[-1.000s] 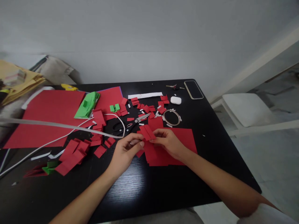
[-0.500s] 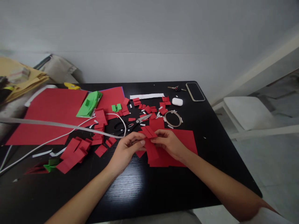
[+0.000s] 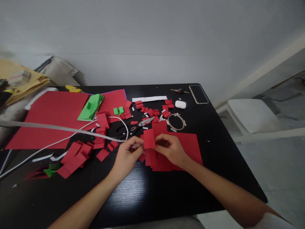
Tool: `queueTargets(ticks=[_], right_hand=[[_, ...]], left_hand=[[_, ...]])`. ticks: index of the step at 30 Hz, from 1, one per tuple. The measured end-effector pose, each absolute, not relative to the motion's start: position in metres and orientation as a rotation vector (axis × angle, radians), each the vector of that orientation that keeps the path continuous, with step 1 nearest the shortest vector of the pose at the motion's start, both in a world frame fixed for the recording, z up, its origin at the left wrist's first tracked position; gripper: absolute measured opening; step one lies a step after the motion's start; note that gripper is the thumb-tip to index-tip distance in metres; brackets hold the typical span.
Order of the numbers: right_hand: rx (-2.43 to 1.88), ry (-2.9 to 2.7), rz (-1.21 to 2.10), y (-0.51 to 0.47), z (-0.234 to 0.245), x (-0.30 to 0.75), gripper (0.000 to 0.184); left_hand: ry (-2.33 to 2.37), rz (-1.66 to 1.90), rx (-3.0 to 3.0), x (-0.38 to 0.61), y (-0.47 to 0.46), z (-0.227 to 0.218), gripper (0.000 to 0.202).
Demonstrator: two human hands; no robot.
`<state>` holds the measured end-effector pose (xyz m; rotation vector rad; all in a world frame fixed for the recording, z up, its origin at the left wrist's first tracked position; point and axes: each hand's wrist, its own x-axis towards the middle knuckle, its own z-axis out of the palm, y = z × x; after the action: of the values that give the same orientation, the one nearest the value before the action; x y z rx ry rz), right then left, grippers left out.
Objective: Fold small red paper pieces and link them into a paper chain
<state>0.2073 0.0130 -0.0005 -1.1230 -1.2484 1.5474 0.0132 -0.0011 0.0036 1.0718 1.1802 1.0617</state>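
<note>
Between my two hands is a folded piece of red paper, held up over the table. My left hand pinches its left edge, and my right hand grips its right edge with thumb and fingers. Beneath the hands lie larger red sheets, partly covered by the right hand. Just beyond the left hand, black-handled scissors rest with their blades pointing right. Small folded red pieces and white paper scraps are scattered behind the hands.
A tape ring, a white case, keys and a phone lie at the right. Green folded paper and a big red sheet are at the left. A white cable crosses the black table.
The red paper piece has turned from a slant to nearly upright and shifted slightly left. Both hands have moved a little with it.
</note>
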Motion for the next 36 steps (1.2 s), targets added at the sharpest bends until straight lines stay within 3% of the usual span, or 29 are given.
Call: queueTargets(ticks=[14, 36], right_hand=[[-0.968, -1.111, 1.678, 0.013, -0.004, 0.21, 0.02], [-1.038, -1.277, 1.569, 0.011, -0.006, 0.207, 0.013]], left_hand=[[1.069, 1.024, 0.781, 0.01, 0.0, -0.005, 0.018], [1.147, 1.063, 1.134, 0.015, -0.006, -0.004, 0.015]])
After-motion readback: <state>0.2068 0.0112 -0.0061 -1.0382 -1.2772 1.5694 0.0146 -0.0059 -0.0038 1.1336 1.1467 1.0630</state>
